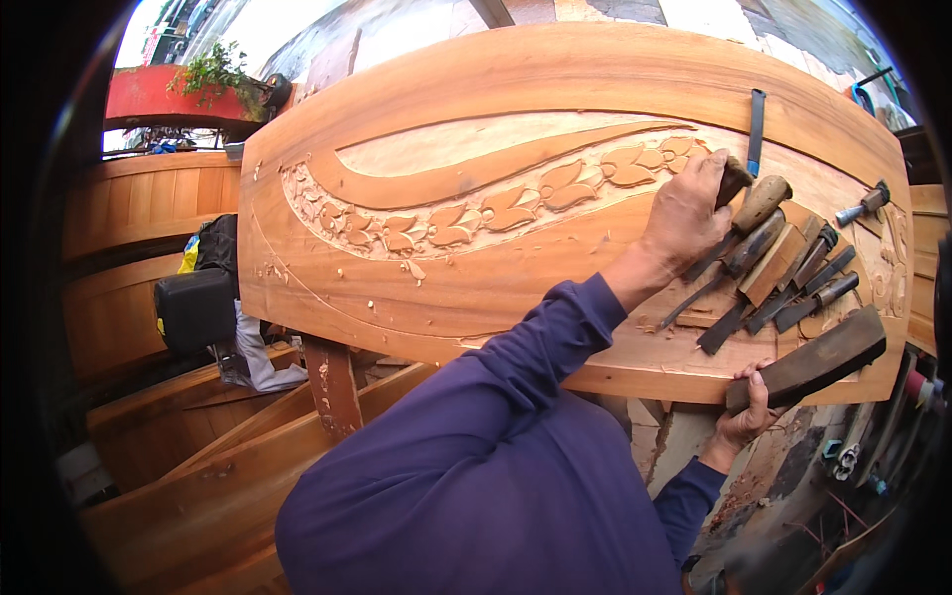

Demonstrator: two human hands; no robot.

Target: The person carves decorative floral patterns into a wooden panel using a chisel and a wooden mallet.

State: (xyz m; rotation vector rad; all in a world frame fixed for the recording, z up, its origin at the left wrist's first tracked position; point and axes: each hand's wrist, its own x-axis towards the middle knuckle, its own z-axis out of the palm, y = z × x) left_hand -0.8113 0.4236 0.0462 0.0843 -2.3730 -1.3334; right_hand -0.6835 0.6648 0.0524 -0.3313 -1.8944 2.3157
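A long wooden panel lies before me, with a carved band of leaves and flowers curving across it. My left hand reaches over to the right side of the panel, its fingers closed round a dark-handled chisel. Right beside it lies a row of chisels, among them one with a rounded wooden handle and one with a squared light handle. At the panel's near right edge my right hand grips a long dark wooden block from below, thumb on its side.
A blue-and-black flat tool and a small hammer-like tool lie farther out on the panel. Wood chips dot its surface. A black case stands off its left end, by a brown post. More wooden boards are below left.
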